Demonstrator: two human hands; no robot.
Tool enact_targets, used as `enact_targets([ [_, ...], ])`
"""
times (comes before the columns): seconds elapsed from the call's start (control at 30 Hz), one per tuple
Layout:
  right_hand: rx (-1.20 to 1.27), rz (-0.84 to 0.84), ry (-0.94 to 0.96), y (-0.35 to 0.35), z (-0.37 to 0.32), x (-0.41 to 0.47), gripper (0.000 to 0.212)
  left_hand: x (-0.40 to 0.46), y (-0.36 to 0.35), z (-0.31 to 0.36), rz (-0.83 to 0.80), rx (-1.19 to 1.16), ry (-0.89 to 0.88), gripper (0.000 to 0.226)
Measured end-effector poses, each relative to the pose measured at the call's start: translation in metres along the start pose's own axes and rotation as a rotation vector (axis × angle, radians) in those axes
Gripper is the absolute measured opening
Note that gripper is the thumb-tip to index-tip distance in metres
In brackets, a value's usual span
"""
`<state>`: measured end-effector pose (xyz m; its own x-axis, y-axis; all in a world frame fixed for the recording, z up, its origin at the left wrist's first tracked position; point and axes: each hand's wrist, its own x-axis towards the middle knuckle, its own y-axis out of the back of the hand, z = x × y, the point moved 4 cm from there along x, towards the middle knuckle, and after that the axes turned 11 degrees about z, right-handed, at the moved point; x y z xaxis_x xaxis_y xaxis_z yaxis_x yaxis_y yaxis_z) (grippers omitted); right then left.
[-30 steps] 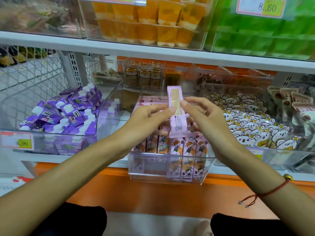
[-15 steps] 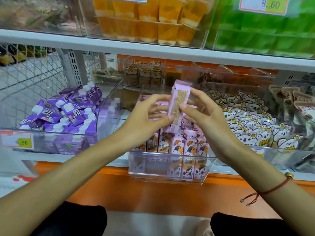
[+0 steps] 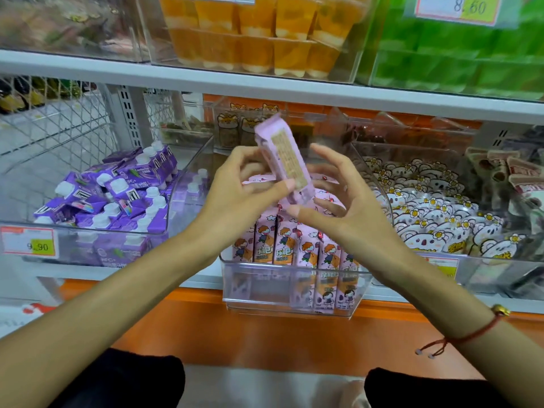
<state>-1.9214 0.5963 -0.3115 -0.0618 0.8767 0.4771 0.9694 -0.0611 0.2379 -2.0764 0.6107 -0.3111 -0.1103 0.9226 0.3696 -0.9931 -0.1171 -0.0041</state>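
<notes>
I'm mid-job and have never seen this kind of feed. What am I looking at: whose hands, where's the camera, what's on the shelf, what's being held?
There is no machine: these are a person's two bare hands, filmed by one wide camera worn on the head, looking forward and down at a shop shelf. The left hand pinches a tilted pink pack, thumb on its front. The right hand is open beside it, fingers spread; whether its thumb touches the pack is unclear. Below, a clear bin holds other packs standing upright. Left of it lie purple cartons; right of it, bear-print packets. Orange cups stand on the shelf above.
</notes>
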Motion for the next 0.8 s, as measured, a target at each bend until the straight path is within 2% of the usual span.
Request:
enact_targets([
  [0.13,-0.003,0.088,0.019,-0.003,-0.002,-0.001,0.043,-0.002,-0.002,-0.005,0.036,0.004,0.075,0.047],
  [0.2,0.022,0.108,-0.025,-0.001,0.0,0.001,0.032,-0.002,-0.002,-0.005,0.026,-0.005,0.071,0.063],
  [0.3,0.122,0.049,-0.212,-0.002,0.01,0.004,0.028,0.002,0.0,-0.005,-0.02,-0.076,0.07,0.085],
  [0.4,0.274,-0.009,-0.398,-0.004,0.019,0.005,0.025,0.005,0.001,-0.006,-0.09,-0.168,0.091,0.066],
  [0.47,0.332,-0.023,-0.454,-0.004,0.022,0.005,0.027,0.007,0.003,-0.006,-0.069,-0.142,0.074,0.049],
  [0.63,0.09,0.025,-0.302,0.001,0.019,0.005,0.035,0.008,0.008,-0.005,0.085,-0.047,0.025,0.037],
  [0.8,-0.115,0.035,-0.161,0.004,0.019,0.005,0.032,0.011,0.012,0.007,0.027,0.157,-0.16,0.031],
])
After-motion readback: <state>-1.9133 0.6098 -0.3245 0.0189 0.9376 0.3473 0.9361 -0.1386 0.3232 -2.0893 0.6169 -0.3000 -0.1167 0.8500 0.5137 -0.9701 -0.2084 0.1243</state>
